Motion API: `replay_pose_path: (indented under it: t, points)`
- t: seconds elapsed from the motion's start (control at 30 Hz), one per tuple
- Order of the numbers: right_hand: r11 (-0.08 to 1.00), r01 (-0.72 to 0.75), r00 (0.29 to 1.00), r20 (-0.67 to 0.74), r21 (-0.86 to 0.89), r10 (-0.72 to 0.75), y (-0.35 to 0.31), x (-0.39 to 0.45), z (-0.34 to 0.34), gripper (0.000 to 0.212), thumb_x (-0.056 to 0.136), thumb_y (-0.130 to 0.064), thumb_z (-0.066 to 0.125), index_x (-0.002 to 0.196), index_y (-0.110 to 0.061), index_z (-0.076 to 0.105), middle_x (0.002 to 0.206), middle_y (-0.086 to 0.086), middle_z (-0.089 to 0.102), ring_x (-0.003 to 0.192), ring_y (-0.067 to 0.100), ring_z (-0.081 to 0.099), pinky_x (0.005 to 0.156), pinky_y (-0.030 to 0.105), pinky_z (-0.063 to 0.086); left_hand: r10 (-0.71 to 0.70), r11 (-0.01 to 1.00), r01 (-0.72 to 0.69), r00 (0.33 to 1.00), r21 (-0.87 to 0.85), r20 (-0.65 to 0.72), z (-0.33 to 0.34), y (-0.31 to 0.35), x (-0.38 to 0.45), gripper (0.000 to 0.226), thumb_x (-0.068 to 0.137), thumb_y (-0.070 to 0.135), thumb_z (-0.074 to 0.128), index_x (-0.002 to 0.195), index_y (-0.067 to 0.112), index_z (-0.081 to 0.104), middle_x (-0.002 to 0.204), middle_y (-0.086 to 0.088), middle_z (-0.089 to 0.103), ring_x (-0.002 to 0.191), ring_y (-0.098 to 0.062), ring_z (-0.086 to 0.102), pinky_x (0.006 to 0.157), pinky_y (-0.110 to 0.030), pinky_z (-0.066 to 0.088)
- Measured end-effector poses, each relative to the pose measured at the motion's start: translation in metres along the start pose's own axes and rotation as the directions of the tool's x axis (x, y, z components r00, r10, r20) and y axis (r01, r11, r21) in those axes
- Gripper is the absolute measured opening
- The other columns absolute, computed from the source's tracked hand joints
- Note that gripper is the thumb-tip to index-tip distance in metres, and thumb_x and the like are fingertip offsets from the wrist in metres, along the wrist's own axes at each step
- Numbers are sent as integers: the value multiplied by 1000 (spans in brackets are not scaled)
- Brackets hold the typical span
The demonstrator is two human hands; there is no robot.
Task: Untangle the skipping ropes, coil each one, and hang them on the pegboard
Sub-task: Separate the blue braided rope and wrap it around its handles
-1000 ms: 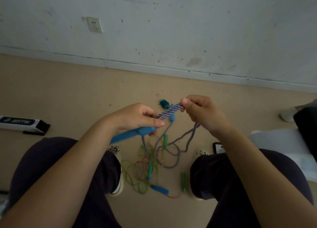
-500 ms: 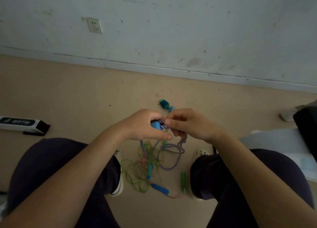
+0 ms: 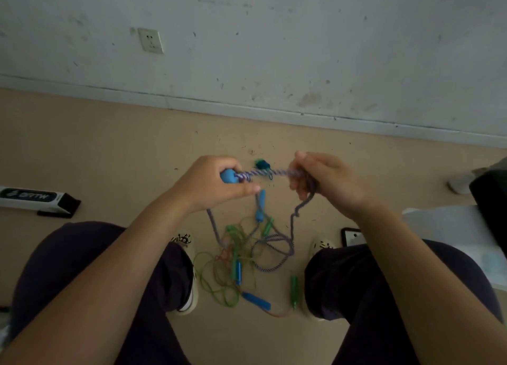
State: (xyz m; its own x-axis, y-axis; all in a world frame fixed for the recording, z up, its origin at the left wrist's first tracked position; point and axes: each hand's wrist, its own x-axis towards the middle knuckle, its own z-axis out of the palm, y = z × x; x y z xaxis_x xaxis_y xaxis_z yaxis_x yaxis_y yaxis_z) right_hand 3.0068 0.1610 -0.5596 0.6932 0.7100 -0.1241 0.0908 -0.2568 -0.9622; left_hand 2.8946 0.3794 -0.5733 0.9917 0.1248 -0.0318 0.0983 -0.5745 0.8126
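Seen from above, a seated person's two hands have drawn apart since half a second ago, when they were bunched together; a short stretch of braided purple-and-white skipping rope (image 3: 260, 172) now runs taut between them again.

Nearest the camera, dark-trousered knees frame a tangle on the beige floor (image 3: 82, 150). In that tangle lie thin green ropes (image 3: 216, 279), a reddish cord, a blue handle (image 3: 256, 301) and a green handle (image 3: 293, 292), between two pale shoes. Loops of the braided rope hang down from both hands into this tangle, and a second blue handle (image 3: 260, 205) dangles just under the taut stretch.

Above the tangle, the left hand (image 3: 211, 185) is curled round a blue handle end (image 3: 228, 176), thumb pointing toward the other hand. The right hand (image 3: 323, 181) has its fingers closed round several turns of the braided rope; it is blurred, so the exact wrap cannot be made out.

Beyond the taut stretch, a small teal object (image 3: 262, 164) lies on the floor. Far left of the tangle lies a long white and black box (image 3: 38, 198); to its right, a dark phone-like slab (image 3: 352, 236). Farthest off, a scuffed white wall carries a power socket (image 3: 150, 40).
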Motion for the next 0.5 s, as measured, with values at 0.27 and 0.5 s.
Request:
replay_pose_path:
  t: [0.27, 0.5]
  points:
    - [988, -20, 991, 127, -151, 40, -3, 2, 25, 48, 75, -48, 71, 84, -2, 65, 47, -8, 38, 45, 11, 28, 46, 26, 21, 23, 994, -32, 996, 100, 88, 12, 7, 1, 30, 65, 52, 86, 74, 33, 65, 73, 11, 64, 63, -5, 56, 60, -24, 45]
    - [982, -44, 997, -65, -186, 32, -4, -1, 0, 57, 75, -55, 69, 76, 1, 59, 54, 1, 39, 44, 10, 31, 45, 21, 29, -92, 990, 94, 995, 105, -27, -15, -13, 2, 73, 61, 70, 77, 78, 0, 64, 67, -7, 53, 59, -13, 45, 57, -30, 34]
